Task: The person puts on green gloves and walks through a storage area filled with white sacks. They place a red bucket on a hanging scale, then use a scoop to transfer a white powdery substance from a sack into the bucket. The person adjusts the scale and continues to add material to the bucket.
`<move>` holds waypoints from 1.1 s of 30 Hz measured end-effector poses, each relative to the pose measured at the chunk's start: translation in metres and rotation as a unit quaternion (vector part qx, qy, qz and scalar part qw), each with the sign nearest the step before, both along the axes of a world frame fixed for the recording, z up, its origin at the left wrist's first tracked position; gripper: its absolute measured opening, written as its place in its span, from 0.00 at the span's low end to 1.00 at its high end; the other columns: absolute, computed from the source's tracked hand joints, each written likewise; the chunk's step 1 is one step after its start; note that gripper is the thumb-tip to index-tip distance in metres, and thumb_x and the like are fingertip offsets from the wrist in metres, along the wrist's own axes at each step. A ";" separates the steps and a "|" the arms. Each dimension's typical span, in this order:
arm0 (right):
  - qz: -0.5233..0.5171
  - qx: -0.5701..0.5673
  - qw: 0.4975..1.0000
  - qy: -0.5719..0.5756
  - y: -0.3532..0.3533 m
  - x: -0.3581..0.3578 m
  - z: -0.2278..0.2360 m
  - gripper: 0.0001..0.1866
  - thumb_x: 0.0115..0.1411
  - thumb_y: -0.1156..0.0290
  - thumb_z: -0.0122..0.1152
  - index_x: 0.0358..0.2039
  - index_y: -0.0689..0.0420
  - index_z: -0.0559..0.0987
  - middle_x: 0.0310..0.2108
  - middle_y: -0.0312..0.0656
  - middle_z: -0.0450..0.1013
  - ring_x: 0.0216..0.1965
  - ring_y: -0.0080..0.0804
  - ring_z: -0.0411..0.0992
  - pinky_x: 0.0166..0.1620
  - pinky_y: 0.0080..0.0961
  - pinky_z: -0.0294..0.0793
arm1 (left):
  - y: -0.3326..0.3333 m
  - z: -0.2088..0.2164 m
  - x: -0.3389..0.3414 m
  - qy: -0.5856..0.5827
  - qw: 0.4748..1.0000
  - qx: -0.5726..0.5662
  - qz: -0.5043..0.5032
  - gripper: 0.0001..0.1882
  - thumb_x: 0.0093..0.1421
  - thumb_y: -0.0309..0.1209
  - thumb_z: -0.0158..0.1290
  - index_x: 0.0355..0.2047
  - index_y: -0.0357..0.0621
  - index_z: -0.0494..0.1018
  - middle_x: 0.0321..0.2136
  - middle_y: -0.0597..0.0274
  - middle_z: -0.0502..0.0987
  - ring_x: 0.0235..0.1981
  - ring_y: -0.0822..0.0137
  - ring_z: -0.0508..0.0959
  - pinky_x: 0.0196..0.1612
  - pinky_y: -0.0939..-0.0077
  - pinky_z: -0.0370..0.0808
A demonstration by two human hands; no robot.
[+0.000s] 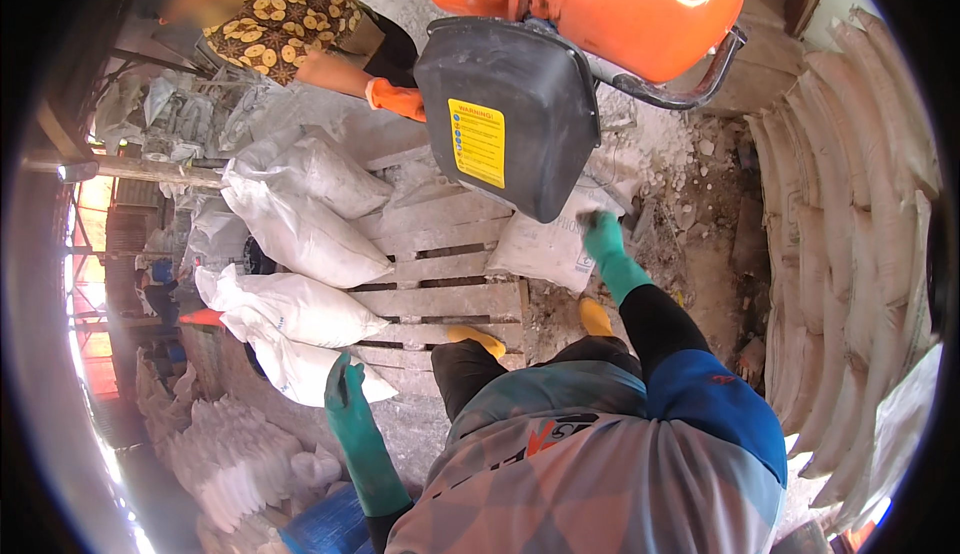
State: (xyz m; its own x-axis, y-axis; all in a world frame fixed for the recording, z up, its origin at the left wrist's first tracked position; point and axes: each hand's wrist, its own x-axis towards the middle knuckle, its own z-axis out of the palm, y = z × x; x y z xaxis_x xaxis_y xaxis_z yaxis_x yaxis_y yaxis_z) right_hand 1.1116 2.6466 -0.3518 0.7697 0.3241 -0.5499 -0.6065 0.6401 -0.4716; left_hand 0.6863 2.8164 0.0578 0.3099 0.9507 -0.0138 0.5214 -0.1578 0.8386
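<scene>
My right hand [604,238], in a green glove with dark, dirty fingertips, reaches over the edge of a white sack [540,244]. That sack lies partly under a black machine housing [510,114]; whether my fingers grip it is too blurred to make out. At my left side, my left hand [346,386], also gloved in green, hangs with loosely bent fingers and nothing visible in it. Beside it lie several filled white sacks [300,309] on a wooden pallet [450,299]. An orange drum [640,4] adjoins the black housing.
Across from me, a person in a patterned shirt [285,14] has an orange-gloved hand [395,100] at the housing. Stacked sacks [840,204] form a wall on the right. White rubble [660,149] covers the ground by the drum. A blue container [330,524] stands at lower left.
</scene>
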 end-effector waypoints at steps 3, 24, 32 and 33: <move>-0.078 -0.211 0.937 -0.268 0.015 0.052 0.080 0.07 0.68 0.81 0.61 0.44 0.58 0.78 0.35 0.40 0.78 0.28 0.25 0.78 0.27 0.28 0.79 | 0.001 -0.005 -0.005 0.001 1.000 -0.017 0.022 0.20 0.74 0.30 0.54 0.62 0.32 0.74 0.54 0.51 0.80 0.52 0.60 0.81 0.58 0.68 0.78; -0.166 -0.277 0.914 -0.246 0.043 0.097 0.112 0.07 0.69 0.75 0.58 0.47 0.59 0.74 0.32 0.43 0.77 0.28 0.36 0.77 0.32 0.36 0.78 | -0.008 0.009 -0.011 0.016 1.000 0.005 0.012 0.18 0.74 0.26 0.53 0.62 0.34 0.75 0.51 0.54 0.80 0.50 0.64 0.81 0.56 0.71 0.76; -0.198 -0.418 0.832 -0.306 0.091 0.070 0.044 0.13 0.67 0.76 0.62 0.52 0.57 0.77 0.35 0.45 0.79 0.40 0.38 0.77 0.49 0.34 0.79 | -0.008 0.008 -0.014 0.017 0.999 0.003 0.028 0.18 0.74 0.26 0.53 0.62 0.33 0.74 0.51 0.54 0.79 0.49 0.64 0.81 0.56 0.71 0.77; -0.123 -0.385 0.892 -0.202 0.090 0.061 0.002 0.14 0.66 0.73 0.63 0.52 0.57 0.80 0.34 0.47 0.81 0.46 0.41 0.79 0.55 0.35 0.77 | -0.008 0.008 -0.017 0.020 0.999 0.002 0.027 0.18 0.74 0.26 0.53 0.62 0.33 0.74 0.51 0.54 0.79 0.49 0.64 0.81 0.56 0.71 0.77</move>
State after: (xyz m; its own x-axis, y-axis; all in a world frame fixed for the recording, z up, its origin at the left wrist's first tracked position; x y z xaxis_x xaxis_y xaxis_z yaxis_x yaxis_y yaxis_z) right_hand 1.1721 2.7363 -0.3501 0.9512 -0.2355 -0.1991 -0.1743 0.1221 -0.9771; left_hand 0.6695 2.8083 0.0654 0.2568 0.9662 -0.0204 0.5626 -0.1323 0.8161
